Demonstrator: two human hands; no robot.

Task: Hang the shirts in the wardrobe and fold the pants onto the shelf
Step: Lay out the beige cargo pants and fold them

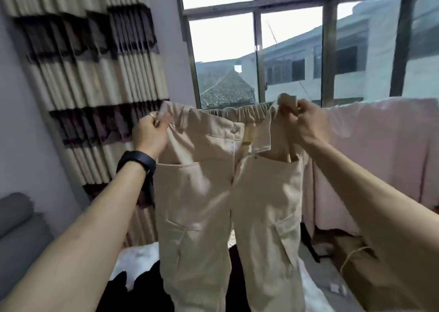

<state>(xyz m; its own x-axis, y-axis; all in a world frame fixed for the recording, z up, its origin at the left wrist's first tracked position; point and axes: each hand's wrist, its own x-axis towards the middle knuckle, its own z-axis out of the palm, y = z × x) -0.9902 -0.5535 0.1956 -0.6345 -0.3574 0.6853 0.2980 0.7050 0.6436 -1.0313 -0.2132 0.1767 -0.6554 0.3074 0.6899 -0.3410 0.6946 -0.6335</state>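
My left hand (149,133) and right hand (303,124) each pinch a corner of the waistband, fingers curled tight on cloth. The beige pants (228,193) hang btwn them, fly open, legs dropping w/ front facing me. Behind: window (256,50), striped curtain (95,62) at left, pink sheet (380,157) at right.

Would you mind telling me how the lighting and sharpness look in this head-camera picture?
Head view: the bright window backlights the beige pants, its sky nearly blown out; the wide-angle lens bows the window bars; the curtain, left hand and right hand are blurred.
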